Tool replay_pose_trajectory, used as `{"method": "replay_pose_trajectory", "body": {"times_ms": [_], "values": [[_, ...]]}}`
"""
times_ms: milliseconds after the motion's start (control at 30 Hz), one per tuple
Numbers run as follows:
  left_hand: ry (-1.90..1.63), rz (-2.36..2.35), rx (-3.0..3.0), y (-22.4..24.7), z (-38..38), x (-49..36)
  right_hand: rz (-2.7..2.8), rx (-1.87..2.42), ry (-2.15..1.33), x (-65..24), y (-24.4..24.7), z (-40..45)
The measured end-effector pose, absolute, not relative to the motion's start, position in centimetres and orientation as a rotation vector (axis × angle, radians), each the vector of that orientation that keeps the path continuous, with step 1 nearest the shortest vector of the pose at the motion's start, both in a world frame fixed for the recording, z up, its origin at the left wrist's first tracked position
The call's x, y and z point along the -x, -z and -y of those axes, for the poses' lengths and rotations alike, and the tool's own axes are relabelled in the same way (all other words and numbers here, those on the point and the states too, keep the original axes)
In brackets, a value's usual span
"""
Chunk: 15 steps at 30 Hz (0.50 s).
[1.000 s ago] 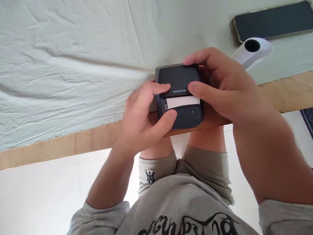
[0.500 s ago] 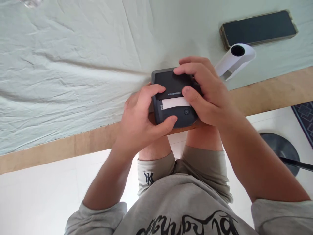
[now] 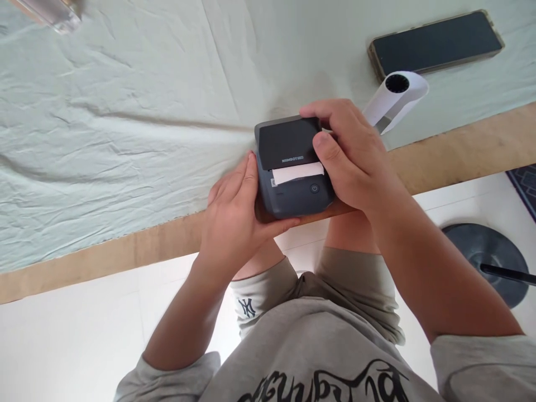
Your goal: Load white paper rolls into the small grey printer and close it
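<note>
A dark label printer (image 3: 293, 198) marked NIIMBOT sits at the table's front edge, with a white label strip (image 3: 298, 173) showing in its slot. My right hand (image 3: 352, 153) grips the printer's right side, thumb on the black lid and fingers over the far right corner. Along the left side lies my left hand (image 3: 234, 215), its fingers close together and its thumb stretched along the near edge, cupping the printer. What the fingertips do underneath is hidden. Just beyond my right hand stands a white curled roll (image 3: 393, 100) with a dark round end.
A phone (image 3: 438, 44) in a clear case lies at the back right, its screen dark. At the top left is a transparent object (image 3: 62, 19), cut off by the frame. A wrinkled pale green cloth (image 3: 146, 123) covers the table. On the floor at right stands a round black base (image 3: 481, 251).
My left index finger has left the lid and my left thumb has slid off the top to the near edge. My right index finger has drawn back towards the far right corner.
</note>
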<state>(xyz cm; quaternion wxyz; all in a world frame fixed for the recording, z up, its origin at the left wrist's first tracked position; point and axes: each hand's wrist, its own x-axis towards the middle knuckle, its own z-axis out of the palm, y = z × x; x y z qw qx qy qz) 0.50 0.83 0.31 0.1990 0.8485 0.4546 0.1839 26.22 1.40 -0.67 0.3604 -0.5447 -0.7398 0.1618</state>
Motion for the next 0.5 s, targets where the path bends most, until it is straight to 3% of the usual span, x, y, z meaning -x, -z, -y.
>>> {"method": "replay_pose_trajectory", "body": {"times_ms": [500], "values": [[-0.555,-1.334,-2.403,-0.98,-0.64,-0.47,1.89,1.44,-0.486,-25.88,0.17,-1.37]]}}
